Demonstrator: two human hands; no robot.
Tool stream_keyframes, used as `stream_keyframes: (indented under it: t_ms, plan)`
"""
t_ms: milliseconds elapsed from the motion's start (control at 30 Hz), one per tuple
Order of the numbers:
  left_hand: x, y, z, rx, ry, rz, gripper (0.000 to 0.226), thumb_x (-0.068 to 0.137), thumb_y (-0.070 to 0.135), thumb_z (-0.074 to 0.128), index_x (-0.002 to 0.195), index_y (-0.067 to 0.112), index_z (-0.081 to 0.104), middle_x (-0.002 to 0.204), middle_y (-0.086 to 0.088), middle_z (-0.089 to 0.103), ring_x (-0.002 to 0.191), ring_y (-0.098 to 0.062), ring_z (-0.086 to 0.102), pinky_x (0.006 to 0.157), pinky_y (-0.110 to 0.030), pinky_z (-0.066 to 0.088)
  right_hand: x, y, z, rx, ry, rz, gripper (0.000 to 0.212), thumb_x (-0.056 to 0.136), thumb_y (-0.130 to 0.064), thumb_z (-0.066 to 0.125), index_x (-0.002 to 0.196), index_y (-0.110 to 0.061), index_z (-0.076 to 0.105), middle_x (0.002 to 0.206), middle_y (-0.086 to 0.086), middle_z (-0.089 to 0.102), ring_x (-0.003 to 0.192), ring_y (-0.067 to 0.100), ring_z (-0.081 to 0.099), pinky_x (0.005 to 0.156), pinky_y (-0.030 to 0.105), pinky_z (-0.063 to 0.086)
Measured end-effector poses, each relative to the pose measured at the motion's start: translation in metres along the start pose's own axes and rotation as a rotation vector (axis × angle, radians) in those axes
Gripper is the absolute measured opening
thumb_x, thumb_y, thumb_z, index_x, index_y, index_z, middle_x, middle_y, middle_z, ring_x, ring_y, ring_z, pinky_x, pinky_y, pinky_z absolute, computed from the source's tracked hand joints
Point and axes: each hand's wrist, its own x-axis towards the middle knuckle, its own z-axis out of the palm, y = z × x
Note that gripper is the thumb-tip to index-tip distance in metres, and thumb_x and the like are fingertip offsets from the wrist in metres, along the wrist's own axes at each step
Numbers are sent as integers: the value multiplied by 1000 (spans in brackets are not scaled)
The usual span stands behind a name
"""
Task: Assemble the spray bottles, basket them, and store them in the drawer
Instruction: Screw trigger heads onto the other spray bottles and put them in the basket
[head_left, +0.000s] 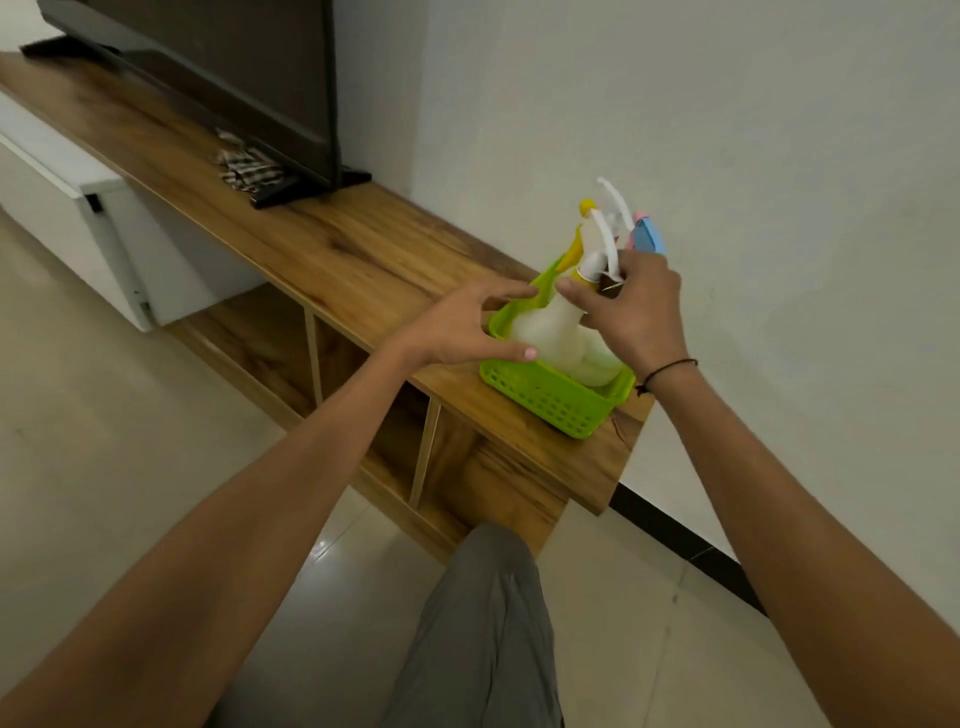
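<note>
Head view, looking down past both forearms: a lime-green plastic basket (553, 397) with a perforated lattice wall sits at the right end of a wood-grain bench (322, 249), close to its near edge and right corner. Translucent white spray bottles (550, 332) stand inside it, their rounded bodies leaning against each other; how many there are cannot be told, because the hands cover the necks and the bodies blur together. Above them rise a yellow trigger head (581, 234), thin curved white levers and a blue and pink trigger head (647, 236), partly hidden behind the right hand.

The right hand (628, 317), a thin black cord at its wrist, has its fingers curled round the neck of a bottle just below the yellow head, gripping it; what the fingertips do on the far side is hidden. The left hand (462, 325) is spread, fingers relaxed and holding nothing, its thumb tip resting against the bottle body at the basket's left rim and its forefinger reaching toward the rim's far corner.

Farther left on the bench stands a dark flat screen (208, 67), cut off by the top edge, with crumpled patterned wrappers (244, 169) lying beside its black foot. Below the benchtop are open wooden compartments, and a white drawer (78, 208) stands pulled out at the left, its inside not visible. A knee in grey cloth shows at the bottom over glossy pale floor tiles.
</note>
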Motion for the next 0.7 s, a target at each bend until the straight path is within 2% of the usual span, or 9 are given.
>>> stream_keyframes:
  t_ms: [133,233,333,433,533,600,667,700]
  plan:
    - [0,1,5,-215,74,-107,69,95,-2,73,157,12,46,151,-6,59,137,-18,59,113,-34,51,-5,2,9,-39,13,-36,41,79,-38,88,82,-3,68,73,9,64,69,29,61,66,45,55]
    - [5,2,10,-325,100,-227,60,103,-6,52,159,11,42,152,-10,59,130,-21,62,108,-38,51,-10,-1,12,-66,-53,-30,40,76,-36,91,93,-6,72,83,8,72,79,27,69,75,45,58]
    - [10,2,15,-298,66,-249,57,102,-6,45,156,11,48,151,-9,61,135,-21,59,110,-33,48,-23,1,15,-89,-75,-6,48,74,-32,93,107,-5,71,94,6,73,88,24,72,83,42,61]
    - [11,0,24,-338,112,-306,56,100,-1,44,152,17,55,155,-8,55,136,-19,55,115,-35,43,-37,12,9,-32,14,26,48,79,-34,89,114,-6,72,99,8,73,91,23,71,83,35,62]
    - [14,-5,31,-357,178,-419,44,103,11,44,144,13,62,156,-13,48,143,-30,49,122,-50,40,-50,33,-4,37,226,55,35,87,-34,76,111,-8,73,100,9,73,87,19,69,82,36,61]
    - [15,-6,36,-442,200,-471,42,105,15,44,144,8,60,154,-16,51,140,-33,52,119,-52,43,-52,53,-12,73,317,173,37,88,-30,70,118,-8,67,110,11,69,92,20,66,88,39,59]
    - [15,0,40,-588,208,-502,44,105,19,44,144,9,60,150,-15,58,129,-32,61,108,-46,51,-45,70,-15,142,256,377,48,91,-24,68,134,-7,55,119,8,62,101,20,62,93,36,54]
    - [15,3,41,-660,206,-503,44,105,23,43,143,10,61,144,-16,63,118,-30,66,98,-42,54,-40,77,-14,208,189,465,45,93,-21,67,134,-6,53,116,7,59,100,20,59,90,35,52]
